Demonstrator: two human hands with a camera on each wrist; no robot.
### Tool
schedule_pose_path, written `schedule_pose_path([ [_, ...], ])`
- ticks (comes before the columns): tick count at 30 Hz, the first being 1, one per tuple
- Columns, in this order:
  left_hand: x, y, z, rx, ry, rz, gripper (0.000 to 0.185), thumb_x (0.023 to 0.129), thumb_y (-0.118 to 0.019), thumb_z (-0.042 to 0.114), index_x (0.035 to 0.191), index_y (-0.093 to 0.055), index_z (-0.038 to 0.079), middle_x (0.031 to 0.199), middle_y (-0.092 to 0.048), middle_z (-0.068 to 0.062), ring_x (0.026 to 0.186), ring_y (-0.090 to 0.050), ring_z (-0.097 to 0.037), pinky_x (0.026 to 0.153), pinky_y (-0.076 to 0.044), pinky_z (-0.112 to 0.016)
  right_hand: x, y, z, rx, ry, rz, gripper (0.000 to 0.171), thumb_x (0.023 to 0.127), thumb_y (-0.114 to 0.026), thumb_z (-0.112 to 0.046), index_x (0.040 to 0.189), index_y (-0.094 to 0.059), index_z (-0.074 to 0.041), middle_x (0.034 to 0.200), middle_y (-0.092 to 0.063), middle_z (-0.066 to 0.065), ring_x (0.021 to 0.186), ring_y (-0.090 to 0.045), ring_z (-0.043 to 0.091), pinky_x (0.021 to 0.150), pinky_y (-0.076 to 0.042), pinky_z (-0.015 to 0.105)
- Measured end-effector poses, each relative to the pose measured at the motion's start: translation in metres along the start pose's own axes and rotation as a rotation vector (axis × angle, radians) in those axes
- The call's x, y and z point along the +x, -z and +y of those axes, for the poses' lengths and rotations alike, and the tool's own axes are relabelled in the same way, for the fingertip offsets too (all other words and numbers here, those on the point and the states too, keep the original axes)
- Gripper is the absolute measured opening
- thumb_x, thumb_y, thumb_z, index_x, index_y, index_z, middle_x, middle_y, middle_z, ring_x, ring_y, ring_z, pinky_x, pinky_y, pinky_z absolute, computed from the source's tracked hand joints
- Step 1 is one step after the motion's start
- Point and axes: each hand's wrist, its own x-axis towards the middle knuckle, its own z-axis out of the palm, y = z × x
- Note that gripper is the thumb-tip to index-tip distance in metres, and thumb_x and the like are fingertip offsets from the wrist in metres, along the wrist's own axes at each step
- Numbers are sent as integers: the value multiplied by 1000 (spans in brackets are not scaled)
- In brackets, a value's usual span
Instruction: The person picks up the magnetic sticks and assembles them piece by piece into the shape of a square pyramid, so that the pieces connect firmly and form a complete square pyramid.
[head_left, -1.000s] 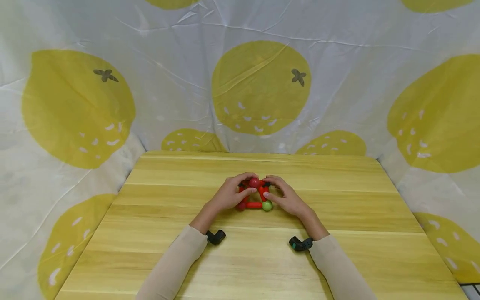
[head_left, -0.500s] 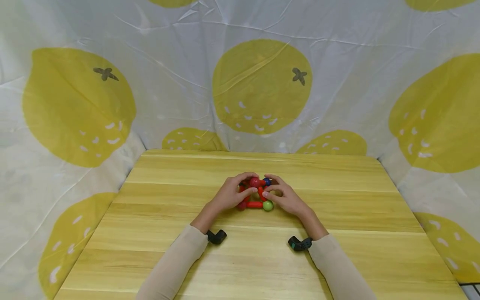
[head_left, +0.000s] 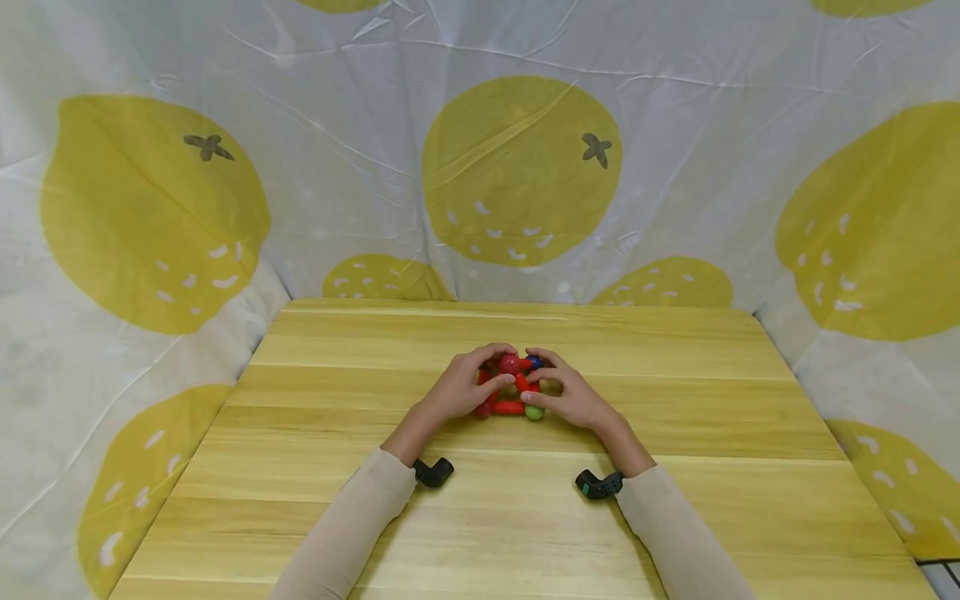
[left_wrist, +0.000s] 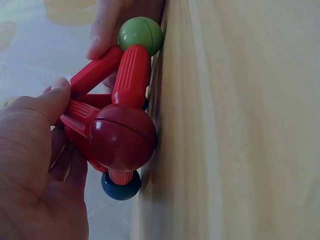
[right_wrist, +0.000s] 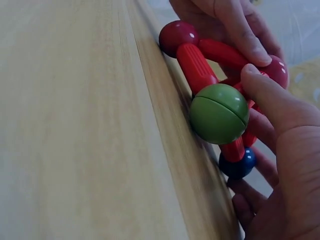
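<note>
Against a lemon-print cloth backdrop (head_left: pixel 517 167), on the pale wooden surface (head_left: pixel 675 433), the left hand (head_left: pixel 457 390) and right hand (head_left: pixel 572 398) both grip a red rod-and-ball toy frame (head_left: pixel 512 388) at its centre.

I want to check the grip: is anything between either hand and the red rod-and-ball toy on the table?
Nothing visible is. The left hand and right hand both grip the rod-and-ball toy directly, from opposite sides; the wrist views show bare fingers on its red rods. It rests on the wooden table.
</note>
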Motion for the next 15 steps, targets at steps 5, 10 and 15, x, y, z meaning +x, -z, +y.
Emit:
schedule_pose_path([
  [5, -4, 7, -4, 32, 6, -55, 73, 87, -83, 39, 149, -51, 19, 135, -65, -2, 119, -63, -22, 105, -53, -45, 0, 0, 1, 3, 0, 14, 15, 96, -75, -29, 110, -74, -23, 165, -35, 7, 154, -30, 37, 122, -22, 69],
  [10, -14, 18, -14, 112, 90, -134, 109, 68, -95, 50, 158, -38, 30, 161, -41, 2, 147, -41, -25, 120, -38, -54, 1, -3, 3, -5, 12, 40, 15, 97, -74, -29, 110, -73, -22, 165, -34, 11, 153, -30, 39, 121, -23, 70],
  [15, -18, 22, -24, 165, 93, -175, 117, 64, -97, 51, 160, -35, 25, 164, -36, 4, 152, -36, -24, 123, -33, -53, 0, -3, 3, 5, -4, 54, 16, 97, -74, -30, 111, -72, -24, 166, -33, 11, 154, -30, 38, 122, -22, 68],
])
